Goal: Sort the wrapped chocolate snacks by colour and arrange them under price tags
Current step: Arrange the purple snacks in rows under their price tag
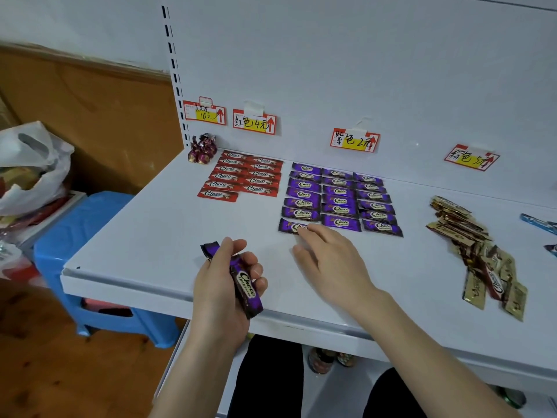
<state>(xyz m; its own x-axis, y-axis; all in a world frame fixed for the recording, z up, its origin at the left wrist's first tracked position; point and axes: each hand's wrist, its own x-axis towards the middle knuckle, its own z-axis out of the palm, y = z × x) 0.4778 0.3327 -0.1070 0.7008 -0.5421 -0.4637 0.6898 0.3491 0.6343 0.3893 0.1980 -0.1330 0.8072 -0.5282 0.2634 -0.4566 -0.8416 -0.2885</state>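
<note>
On the white shelf [150, 236], red Choco bars [244, 176] lie in two columns under a red price tag [254, 123]. Purple Choco bars [340, 197] fill three columns under the purple price tag [355, 140]. My left hand [223, 282] grips a purple bar [244, 282] above the shelf's front edge. My right hand [331, 257] lies flat, its fingertips touching the nearest purple bar [291, 226] of the left column. A loose heap of gold bars [479, 251] lies at the right, below a third price tag [471, 158].
Small wrapped candies [203, 149] are piled under the leftmost tag [205, 113]. Blue-wrapped bars [539, 223] show at the right edge. Left of the shelf stands a blue plastic stool [90, 251], and a white plastic bag [33, 167] sits behind it. A lower shelf holds jars [322, 359].
</note>
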